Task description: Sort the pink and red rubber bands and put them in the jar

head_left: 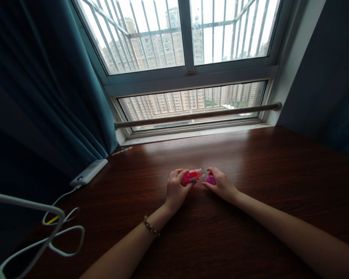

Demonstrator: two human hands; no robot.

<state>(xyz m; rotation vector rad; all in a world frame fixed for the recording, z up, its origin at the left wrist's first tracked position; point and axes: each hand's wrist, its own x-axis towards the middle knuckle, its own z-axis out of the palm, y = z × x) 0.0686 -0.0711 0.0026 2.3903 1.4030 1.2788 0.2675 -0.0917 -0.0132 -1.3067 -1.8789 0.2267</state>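
- Tabletop: dark, glossy wood grain, filled the lower view; both hands worked low over its middle, short of the window.
- Curtain: blue, hung on the left; a white device lay by its lower edge, with a looped white cable nearby.
- Left hand: closed around the near end of the pink-and-clear item, thumb on the near side, fingers over the far side; gap only as wide as the item.
- Right hand: thumb and fingers curved in a part-closed pinch on the purple round piece. Firmness of either hold could not be told.
- Pink-and-clear item: lay roughly sideways, clear end towards the right hand.
- Purple round piece: just beside that clear end. Contact between the two could not be told.
- Stage, as judged: both pieces were being handled as a close pair, ends adjacent. Any further move of either would have called for a steady left hold, a light right pinch, and fingertips kept out of the narrow space between.
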